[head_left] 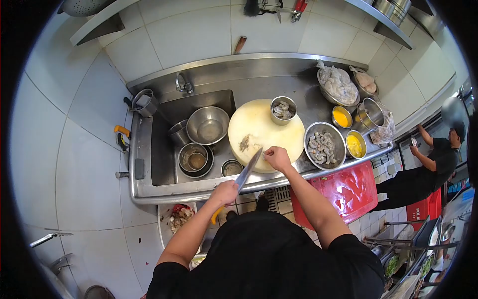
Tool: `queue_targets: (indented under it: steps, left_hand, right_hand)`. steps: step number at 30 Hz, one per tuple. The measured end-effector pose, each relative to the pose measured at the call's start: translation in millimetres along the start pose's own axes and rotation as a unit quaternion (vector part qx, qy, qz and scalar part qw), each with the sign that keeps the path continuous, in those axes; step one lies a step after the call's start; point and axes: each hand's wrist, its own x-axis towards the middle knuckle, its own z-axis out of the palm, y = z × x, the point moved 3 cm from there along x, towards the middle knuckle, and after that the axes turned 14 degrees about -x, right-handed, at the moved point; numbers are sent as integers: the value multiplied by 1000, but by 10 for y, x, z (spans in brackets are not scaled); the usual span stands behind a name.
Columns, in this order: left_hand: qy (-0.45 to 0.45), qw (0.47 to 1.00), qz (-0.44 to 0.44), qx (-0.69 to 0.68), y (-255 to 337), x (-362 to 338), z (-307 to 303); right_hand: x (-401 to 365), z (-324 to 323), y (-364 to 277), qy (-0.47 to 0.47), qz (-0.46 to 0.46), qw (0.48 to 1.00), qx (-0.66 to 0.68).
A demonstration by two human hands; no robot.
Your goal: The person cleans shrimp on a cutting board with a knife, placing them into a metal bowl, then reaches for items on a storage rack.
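Left hand, lower centre of frame: fingers closed round the handle of the knife, its blade angled up and right over the near edge of the board. Right hand, just beside the tip: fingers bunched narrow; cannot tell whether they grip anything. Shrimp lie in a bowl right of centre. Scraps lie on the board, mid-frame.
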Motion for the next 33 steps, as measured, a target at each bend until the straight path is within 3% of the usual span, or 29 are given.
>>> queue_targets:
  steps: [1,3,4,7,13,19,20,21,23,25,27,29,31,33]
  left_hand:
    - [-1,1000,0,1,-10,22,-26]
    - [77,973,90,200,64,16,-149]
    - [96,984,22,147,91,-9,-204]
    - [146,979,32,139,202,-90,-312]
    - [102,980,13,171,235,-100,-54]
    - [98,978,26,184,64,-57,-64]
    - [105,978,20,180,64,-88,-71]
    - [112,978,15,176,57,-106,-79]
    - [103,978,20,181,55,-118,-78]
    - [107,980,20,168,104,-187,-63]
    - [114,978,41,169,100,-204,23]
    - [98,978,62,172,188,-247,123]
    - [101,977,75,175,204,-243,213]
    - [79,970,75,217,209,-115,322]
  right_hand:
    - [-13,1,-6,0,1,1000,0]
    - [-12,16,-17,-5,6,1000,-4]
    - [-13,23,-16,-3,7,1000,-3]
    - [-35,78,14,10,0,1000,-2]
    - [-16,31,16,21,5,1000,12]
    - [336,-1014,-301,135,50,986,86]
    - [422,-1178,-252,238,19,970,38]
    - [487,-1318,-157,276,29,960,28]
    - [532,-1483,200,225,124,965,-58]
    - [453,-1411,746,82,232,947,-205]
    - [327,-1038,1495,-19,217,923,-318]
    - [56,-841,1734,-91,176,911,-361]
    - [-96,-709,1957,-17,291,912,-289]
    - [-155,-800,1902,-36,297,918,-261]
